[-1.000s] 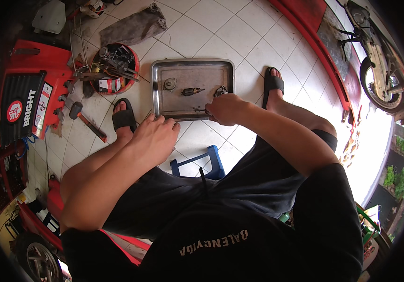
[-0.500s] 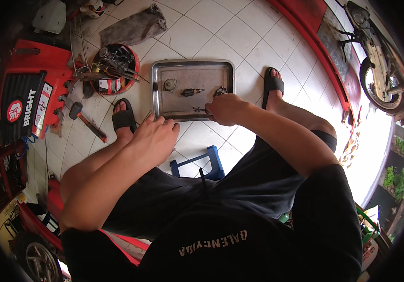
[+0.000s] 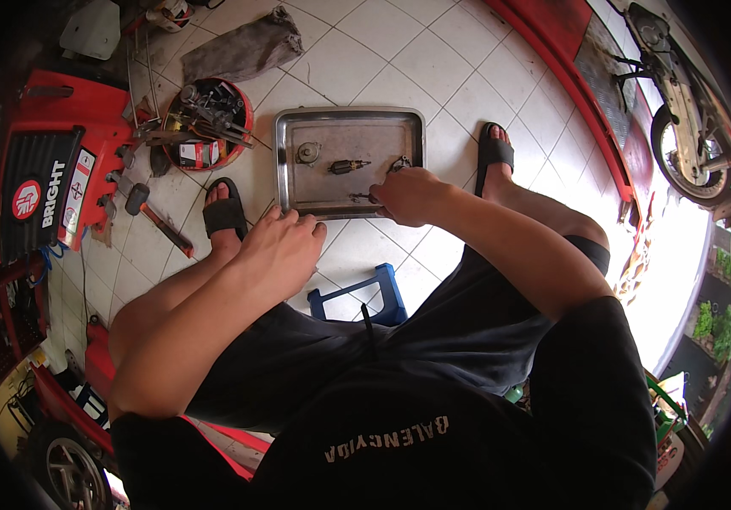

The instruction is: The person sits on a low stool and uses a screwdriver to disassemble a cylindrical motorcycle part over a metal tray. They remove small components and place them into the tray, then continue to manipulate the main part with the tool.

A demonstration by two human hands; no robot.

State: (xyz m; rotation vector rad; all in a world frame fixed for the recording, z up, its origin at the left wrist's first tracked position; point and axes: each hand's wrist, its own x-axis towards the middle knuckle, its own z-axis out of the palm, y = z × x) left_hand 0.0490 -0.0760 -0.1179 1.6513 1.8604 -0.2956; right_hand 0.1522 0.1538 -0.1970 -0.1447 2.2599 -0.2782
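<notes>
Metal tray [image 3: 344, 110] sits flat on the white floor tiles [image 3: 416, 72], right in front of the person and between their two feet. It is silver, with a low rim all around. Inside it, a small round part [image 3: 307, 153] lies on the left, and a dark part with a thin rod [image 3: 348, 166] lies near the middle. Another little part [image 3: 400, 163] is on the right side, just past the right hand [image 3: 409, 197].

That right hand is over the near right corner of the tray. Its fingers are bent, and its fingertips are by some small dark bits [image 3: 362, 197] near the front edge. I cannot tell if it is pinching them. The left hand [image 3: 284, 242] is at the near left corner, with its fingers curled over by the rim. Its palm is turned down, so I cannot tell if it is holding something.

To the left of the tray is a red tub [image 3: 248, 127] full of tools. A hammer [image 3: 158, 219] lies on the floor near the left black sandal [image 3: 225, 214]. A blue plastic frame [image 3: 389, 293] is between the person's legs, close to the tray. Up at the right, there is a motorbike [image 3: 680, 102].
</notes>
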